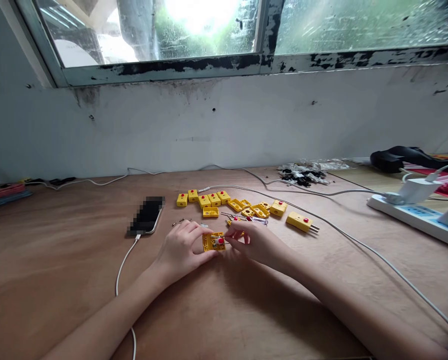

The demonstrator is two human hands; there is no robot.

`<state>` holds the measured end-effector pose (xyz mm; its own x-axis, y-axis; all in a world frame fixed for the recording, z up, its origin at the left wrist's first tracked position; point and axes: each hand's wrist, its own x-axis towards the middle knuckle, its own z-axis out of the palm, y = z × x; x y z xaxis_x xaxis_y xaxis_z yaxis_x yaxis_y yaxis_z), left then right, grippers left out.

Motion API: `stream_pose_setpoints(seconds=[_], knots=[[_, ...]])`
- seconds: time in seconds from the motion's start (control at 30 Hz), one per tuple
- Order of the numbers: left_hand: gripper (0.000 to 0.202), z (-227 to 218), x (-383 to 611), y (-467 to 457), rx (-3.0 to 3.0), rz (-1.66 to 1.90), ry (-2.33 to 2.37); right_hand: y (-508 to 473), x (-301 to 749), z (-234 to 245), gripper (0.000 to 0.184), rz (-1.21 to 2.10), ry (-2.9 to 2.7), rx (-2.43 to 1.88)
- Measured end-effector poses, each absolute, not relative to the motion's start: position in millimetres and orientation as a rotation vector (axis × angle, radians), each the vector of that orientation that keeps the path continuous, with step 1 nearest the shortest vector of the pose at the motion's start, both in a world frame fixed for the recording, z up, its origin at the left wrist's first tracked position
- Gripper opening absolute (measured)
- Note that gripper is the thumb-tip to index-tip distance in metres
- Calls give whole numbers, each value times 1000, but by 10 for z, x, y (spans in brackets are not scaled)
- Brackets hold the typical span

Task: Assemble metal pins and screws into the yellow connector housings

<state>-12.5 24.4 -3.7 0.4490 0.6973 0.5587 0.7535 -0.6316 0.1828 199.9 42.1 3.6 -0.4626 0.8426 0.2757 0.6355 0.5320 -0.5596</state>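
Bare forearms (pixel 96 315) leading to left hand (pixel 180 252) and right hand (pixel 257 242), both pinching narrowly on a small open yellow plastic connector housing (pixel 209 242) over the plywood worktop (pixel 51 260): light, stiff, fiddly, best gripped by its edges.

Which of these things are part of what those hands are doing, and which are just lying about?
In use: left hand, right hand, yellow connector, other yellow connectors, small metal parts.

Lying about: phone, charging cable, power strip, black bits.
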Motion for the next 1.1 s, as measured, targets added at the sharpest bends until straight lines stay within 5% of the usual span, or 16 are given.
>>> stream_pose_setpoints(seconds=[0.73, 1.1], knots=[[31, 6, -120, 232, -2534, -1044, -1218, 381, 1993, 123, 14, 346, -2264, -1108], [31, 14, -135, 228, -2555, -1046, -1173, 402, 2012, 162, 11, 632, -2182, -1118]])
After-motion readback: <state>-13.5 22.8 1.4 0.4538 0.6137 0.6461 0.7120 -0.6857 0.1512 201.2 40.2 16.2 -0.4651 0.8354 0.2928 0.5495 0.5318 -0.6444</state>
